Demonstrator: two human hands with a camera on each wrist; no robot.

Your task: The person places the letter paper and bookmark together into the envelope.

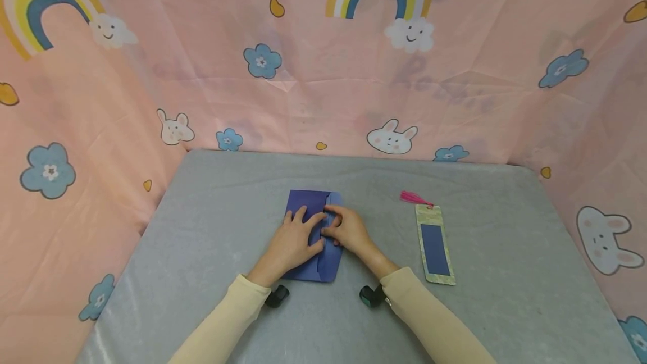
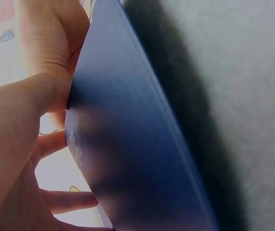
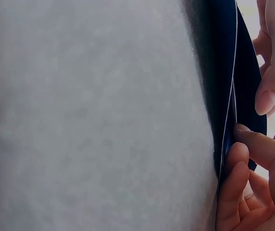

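Note:
A dark blue envelope (image 1: 309,200) lies on the grey table, its lighter blue flap (image 1: 331,263) folded out along the right side. My left hand (image 1: 290,243) rests on the envelope with fingers spread, pressing it down. With curled fingers and thumb, my right hand (image 1: 351,230) pinches the envelope at the edge of its opening, beside the flap. Seen from the right wrist, the thumb of the right hand (image 3: 265,154) sits where two blue layers (image 3: 229,62) part. The envelope (image 2: 123,96) fills the middle of the left wrist view. What is inside it is hidden.
A green-bordered bookmark (image 1: 436,249) with a dark blue centre lies to the right, its pink tassel (image 1: 416,198) pointing away from me. Grey cloth (image 1: 242,184) covers the table. Pink patterned curtain (image 1: 313,105) stands behind and on both sides.

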